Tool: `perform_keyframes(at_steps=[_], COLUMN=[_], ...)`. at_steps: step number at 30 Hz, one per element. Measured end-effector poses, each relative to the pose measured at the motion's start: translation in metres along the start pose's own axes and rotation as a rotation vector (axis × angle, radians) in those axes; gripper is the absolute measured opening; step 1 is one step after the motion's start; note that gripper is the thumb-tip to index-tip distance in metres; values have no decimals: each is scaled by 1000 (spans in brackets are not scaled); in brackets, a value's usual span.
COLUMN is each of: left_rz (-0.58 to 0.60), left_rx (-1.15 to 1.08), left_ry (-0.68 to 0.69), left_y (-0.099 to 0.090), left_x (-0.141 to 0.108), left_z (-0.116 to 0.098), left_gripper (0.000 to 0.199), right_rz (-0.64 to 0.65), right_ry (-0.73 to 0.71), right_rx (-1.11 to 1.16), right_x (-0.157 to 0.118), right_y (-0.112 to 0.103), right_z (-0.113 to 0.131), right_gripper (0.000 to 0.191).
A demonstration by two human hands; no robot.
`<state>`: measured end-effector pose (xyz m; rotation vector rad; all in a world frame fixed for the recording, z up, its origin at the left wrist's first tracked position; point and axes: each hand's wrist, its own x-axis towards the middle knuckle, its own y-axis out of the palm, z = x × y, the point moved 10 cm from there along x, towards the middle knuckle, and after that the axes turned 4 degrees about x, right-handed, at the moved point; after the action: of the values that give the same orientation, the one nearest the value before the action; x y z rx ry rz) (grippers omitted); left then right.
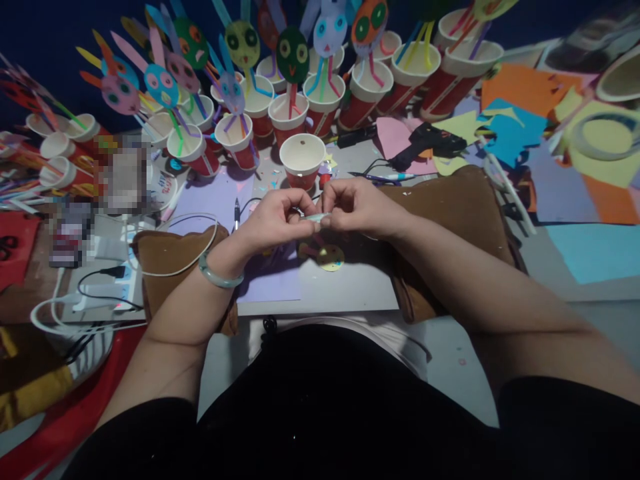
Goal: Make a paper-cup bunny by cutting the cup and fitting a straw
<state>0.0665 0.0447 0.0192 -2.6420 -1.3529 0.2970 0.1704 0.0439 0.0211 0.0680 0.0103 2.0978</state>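
Note:
My left hand (278, 217) and my right hand (361, 210) meet above the front middle of the table. Between their fingertips they pinch a small pale green strip (316, 217); its material is too small to tell, and the fingers partly hide it. Just below them a yellow paper cutout (331, 258) with pinkish parts lies on the table in shadow. A sheet of purple paper (273, 280) is under and beside my left wrist. Right behind my fingers stands a paper cup (301, 160) with nothing tall in it.
Several red-and-white cups with straws and paper animal faces (293, 57) line the back. Brown cushions (450, 227) lie under both forearms. A black glue gun (430, 143) and coloured paper (515, 130) are at right. A power strip (131, 267), cables and a phone (73, 233) are at left.

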Motion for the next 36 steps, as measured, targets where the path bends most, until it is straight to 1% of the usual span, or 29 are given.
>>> perform_keyframes(at_steps=[2, 4, 7, 9, 14, 16, 18, 21, 25, 30, 33, 36], left_rz=[-1, -18, -78, -124, -208, -233, -256, -298, -349, -388, -405, -416], left_rx=[-6, -15, -41, -62, -62, -46, -33, 6, 62, 107, 122, 102], left_ry=[0, 23, 79, 108, 136, 137, 150, 193, 249, 314, 318, 281], left_y=[0, -3, -12, -18, -25, -27, -28, -30, -31, -33, -33, -33], left_x=[0, 1, 3, 3, 3, 2, 2, 0, -1, -3, -4, -4], left_z=[2, 2, 2, 1, 0, -1, -1, -3, -4, -8, -10, -10], left_gripper=[39, 38, 37, 39, 43, 46, 49, 53, 54, 54, 57, 61], right_rz=[-14, -46, -147, -207, -307, -318, -314, -319, -337, -342, -325, -300], right_ry=[-3, 6, -31, -105, -373, -460, -510, -530, -538, -592, -609, -570], right_rx=[0, 25, 80, 90, -12, -98, -186, -280, -382, -559, -633, -668], right_x=[0, 1, 1, 1, -6, -11, -15, -19, -20, -23, -25, -24], right_y=[0, -3, -13, -20, -32, -31, -26, -22, -21, -17, -11, -7], right_z=[0, -3, -6, -3, 18, 28, 34, 38, 40, 46, 46, 41], right_gripper=[25, 20, 12, 14, 35, 36, 34, 29, 25, 22, 21, 24])
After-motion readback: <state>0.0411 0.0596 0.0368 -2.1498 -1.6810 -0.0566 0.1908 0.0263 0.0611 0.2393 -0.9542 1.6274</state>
